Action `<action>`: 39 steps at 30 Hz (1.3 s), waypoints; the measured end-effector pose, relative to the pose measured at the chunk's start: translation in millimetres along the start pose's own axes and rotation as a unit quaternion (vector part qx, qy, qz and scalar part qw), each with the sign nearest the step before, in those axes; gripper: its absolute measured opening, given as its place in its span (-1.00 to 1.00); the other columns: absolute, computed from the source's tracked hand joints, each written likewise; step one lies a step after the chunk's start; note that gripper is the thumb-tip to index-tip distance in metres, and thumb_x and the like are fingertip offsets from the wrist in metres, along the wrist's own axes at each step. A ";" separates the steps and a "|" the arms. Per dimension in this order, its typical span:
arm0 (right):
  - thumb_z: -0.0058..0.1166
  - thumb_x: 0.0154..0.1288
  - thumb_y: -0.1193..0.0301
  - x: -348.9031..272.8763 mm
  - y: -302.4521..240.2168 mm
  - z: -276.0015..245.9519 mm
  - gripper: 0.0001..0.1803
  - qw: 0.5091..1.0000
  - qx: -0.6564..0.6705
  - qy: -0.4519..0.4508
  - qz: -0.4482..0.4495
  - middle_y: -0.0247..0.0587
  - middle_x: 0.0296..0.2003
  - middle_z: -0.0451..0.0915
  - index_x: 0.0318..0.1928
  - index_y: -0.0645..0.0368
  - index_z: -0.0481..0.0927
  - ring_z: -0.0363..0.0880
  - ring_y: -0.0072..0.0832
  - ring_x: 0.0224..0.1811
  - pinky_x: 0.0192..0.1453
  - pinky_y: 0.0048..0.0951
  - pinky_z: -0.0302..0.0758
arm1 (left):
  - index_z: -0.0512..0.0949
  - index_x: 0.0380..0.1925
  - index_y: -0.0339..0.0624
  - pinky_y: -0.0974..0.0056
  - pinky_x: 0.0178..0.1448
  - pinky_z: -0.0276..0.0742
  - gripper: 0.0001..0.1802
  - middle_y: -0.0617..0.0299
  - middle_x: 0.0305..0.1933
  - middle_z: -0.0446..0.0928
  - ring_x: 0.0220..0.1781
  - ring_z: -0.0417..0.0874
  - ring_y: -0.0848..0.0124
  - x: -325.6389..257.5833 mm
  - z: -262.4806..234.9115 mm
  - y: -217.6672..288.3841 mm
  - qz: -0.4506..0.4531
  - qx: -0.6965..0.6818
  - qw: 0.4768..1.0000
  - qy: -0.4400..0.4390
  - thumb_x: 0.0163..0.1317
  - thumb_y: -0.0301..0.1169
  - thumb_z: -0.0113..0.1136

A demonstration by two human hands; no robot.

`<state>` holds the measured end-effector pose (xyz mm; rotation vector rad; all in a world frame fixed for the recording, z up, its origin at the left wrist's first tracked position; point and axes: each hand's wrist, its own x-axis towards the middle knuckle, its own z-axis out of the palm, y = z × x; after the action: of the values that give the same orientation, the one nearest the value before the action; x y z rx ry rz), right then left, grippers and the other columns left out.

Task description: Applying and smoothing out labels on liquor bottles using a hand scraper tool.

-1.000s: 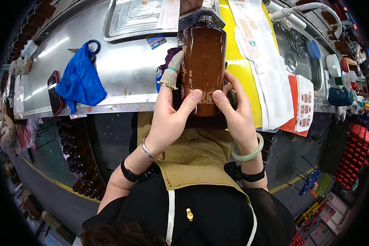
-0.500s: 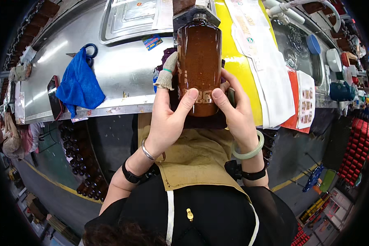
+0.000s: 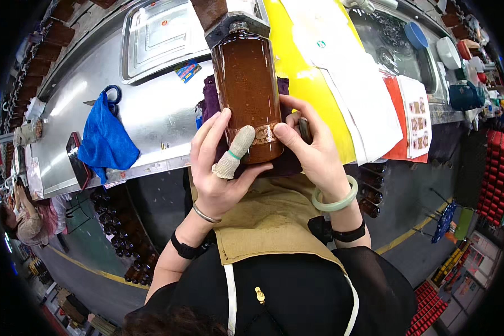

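Head view: bottle (image 3: 245, 84), upper centre of the frame, its base clamped in the right hand's (image 3: 317, 147) grip; a dark object (image 3: 304, 130) there, mostly hidden, is unidentifiable. Left hand (image 3: 211, 187): grip apart, sheathed finger (image 3: 241, 144) overlying the bottle. Upper left: scissors (image 3: 113, 95), partly covered by cloth (image 3: 107, 140).

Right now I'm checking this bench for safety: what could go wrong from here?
The brown bottle might slip: the left hand and right hand are at its lower end, and the left grip looks loose, fingers spread.
The dark, red-edged phone reaches the metal bench's near edge; a nudge could drop it.
The blue cloth partly covers scissors; grabbing it carelessly could meet a blade.
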<state>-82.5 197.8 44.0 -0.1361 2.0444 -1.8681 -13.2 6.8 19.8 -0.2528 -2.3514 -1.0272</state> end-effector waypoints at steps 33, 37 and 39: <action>0.12 0.56 0.57 -6.4 19.2 -20.3 -0.76 0.992 -0.055 0.105 -0.036 -0.33 -0.08 0.63 0.16 0.35 0.57 0.52 -0.70 -0.13 0.00 -0.62 0.47 | 0.32 0.50 -0.42 0.13 0.53 0.43 0.04 -0.07 0.40 0.45 0.43 0.54 0.11 10.1 1.0 4.2 -0.076 -0.086 0.993 0.026 -0.05 -0.61 0.61; 0.09 0.59 0.56 -13.1 4.6 -23.4 -0.75 0.992 -0.028 0.108 -0.062 -0.30 -0.03 0.62 0.19 0.34 0.55 0.55 -0.64 0.01 0.15 -0.58 0.47 | 0.41 0.44 -0.36 0.00 0.48 0.40 0.00 -0.05 0.40 0.52 0.39 0.51 -0.02 10.0 3.5 2.3 -0.114 -0.075 0.990 0.042 -0.11 -0.49 0.61; 0.04 0.63 0.52 -14.3 -0.6 -17.4 -0.73 0.988 -0.030 0.115 -0.093 -0.38 -0.05 0.58 0.23 0.32 0.54 0.46 -0.73 -0.06 0.03 -0.67 0.40 | 0.41 0.44 -0.36 -0.01 0.48 0.40 0.00 -0.06 0.40 0.52 0.39 0.51 -0.02 10.2 5.5 4.8 -0.123 -0.084 0.988 0.043 -0.11 -0.49 0.61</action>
<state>-75.0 218.6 48.4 -0.1368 2.3153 -2.0154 -22.1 13.5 25.4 0.0206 -2.2582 -1.3289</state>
